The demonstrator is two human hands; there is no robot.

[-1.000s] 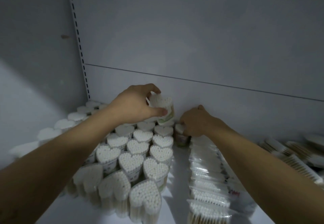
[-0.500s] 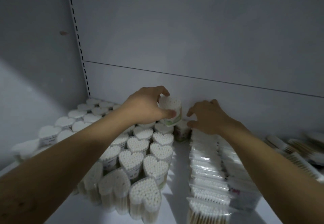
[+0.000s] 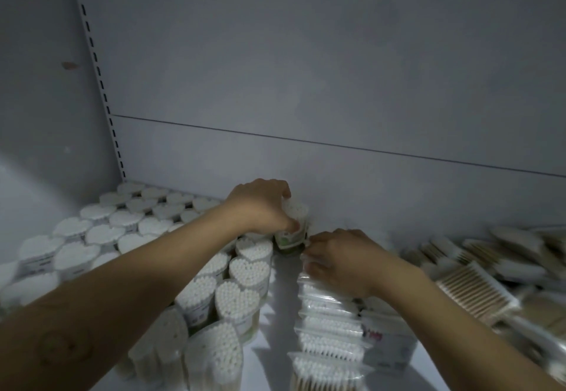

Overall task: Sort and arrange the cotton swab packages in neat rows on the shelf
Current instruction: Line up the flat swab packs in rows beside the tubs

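- Since half a second ago both hands have come down: my left hand [image 3: 260, 206] has lowered the swab tub [image 3: 294, 222] at the back, and my right hand [image 3: 340, 256] has dropped from the air onto the flat swab bags [image 3: 330, 323].
- My left fingers and thumb curl round the tub's top and grip it. It stands upright against the back panel [image 3: 306, 84], at the far end of the rightmost row of heart-shaped tubs [image 3: 249, 268]. I cannot tell whether its base touches the shelf [image 3: 281, 298].
- My right fingers bend down over the far end of the bag row, with the thumb on the near side. I cannot tell whether they pinch a bag.
- The shelf is white, and a bare strip of it runs between the tubs and the bags.
- The heart-shaped tubs stand in packed rows across the left side, reaching into the corner.
- At the right a loose heap of wooden-stick packs [image 3: 471, 286] lies askew and partly blurred.
- The back panel is plain grey with a thin horizontal seam [image 3: 337, 145].
- A slotted upright [image 3: 98, 84] runs down the corner beside the side wall [image 3: 33, 99].
- The light is dim.
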